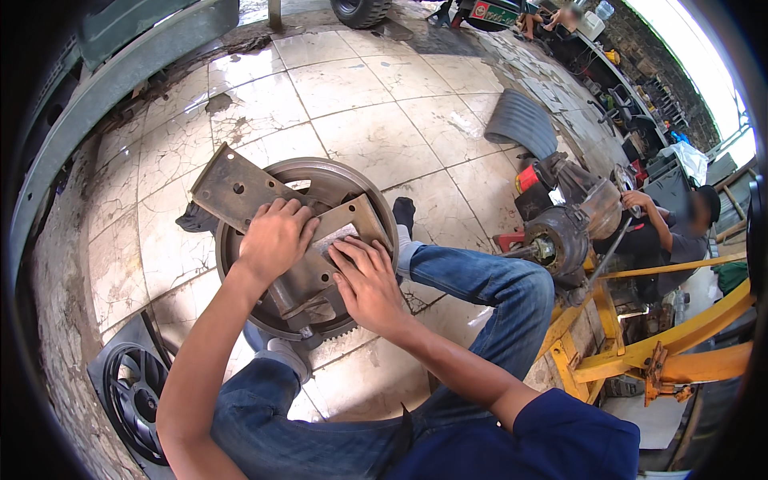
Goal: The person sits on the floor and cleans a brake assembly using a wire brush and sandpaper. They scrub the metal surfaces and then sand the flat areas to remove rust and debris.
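A heavy brown metal bracket plate [232, 180] with holes lies tilted across a round, toothed metal wheel [226, 264]. Beside it, a second flat steel bracket [362, 218] rests on the same wheel, with a pipe-like piece along its lower left edge. My left hand [276, 236] lies palm down where the two plates meet, its fingers slightly bent on the metal. Flat on the second bracket is my right hand [370, 288], fingers outstretched by a pale grey patch [336, 236]. Whether that patch is a loose sheet or bare metal, I cannot tell. What is beneath both palms stays hidden.
My bent legs in jeans [480, 280] flank the wheel on a cracked tile floor. A black fan [132, 392] lies at lower left. To the right, a person [680, 232] works at a large gear housing [560, 240] near a yellow stand [608, 352]. A curved grey sheet [520, 120] lies beyond.
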Tool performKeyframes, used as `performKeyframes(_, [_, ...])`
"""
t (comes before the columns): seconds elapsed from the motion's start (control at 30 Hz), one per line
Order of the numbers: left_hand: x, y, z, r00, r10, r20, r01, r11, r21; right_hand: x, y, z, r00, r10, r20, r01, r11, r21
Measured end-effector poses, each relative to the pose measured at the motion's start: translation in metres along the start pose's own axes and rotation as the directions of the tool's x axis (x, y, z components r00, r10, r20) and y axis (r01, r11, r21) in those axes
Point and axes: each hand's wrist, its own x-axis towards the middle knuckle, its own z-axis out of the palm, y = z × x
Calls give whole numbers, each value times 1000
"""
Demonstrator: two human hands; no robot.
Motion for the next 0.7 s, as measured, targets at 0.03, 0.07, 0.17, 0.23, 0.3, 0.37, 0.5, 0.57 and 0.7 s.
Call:
performKeyframes(0.03, [0,0,-1,1000,2,15,-2,1000,1,0,0,0,1000,0,-2,0,1000,0])
performKeyframes(0.07, [0,0,-2,1000,4,31,-4,1000,2,0,0,0,1000,0,-3,0,1000,-1])
performKeyframes(0.17, [-2,-1,-2,999,30,32,-30,1000,4,0,-2,0,1000,0,-4,0,1000,3])
performKeyframes(0.23, [0,0,-4,998,29,54,-28,1000,-5,0,-2,0,1000,1,-10,-1,1000,5])
performKeyframes(0.3, [3,0,-7,993,1,119,0,1000,-12,0,-2,-1,1000,1,-13,-1,1000,9])
performKeyframes(0.37, [2,0,-6,991,6,136,-6,1000,-1,1,-3,-2,1000,0,-13,0,1000,14])
performKeyframes(0.5, [2,0,-7,991,16,134,-16,1000,0,0,-1,0,1000,-12,-15,12,1000,9])
performKeyframes(0.57, [2,-1,-8,992,10,122,-10,1000,-1,1,-1,0,1000,-16,-12,16,1000,15])
performKeyframes(0.7, [1,-2,-4,993,26,119,-24,1000,-13,0,-1,0,1000,-11,-20,11,1000,13])
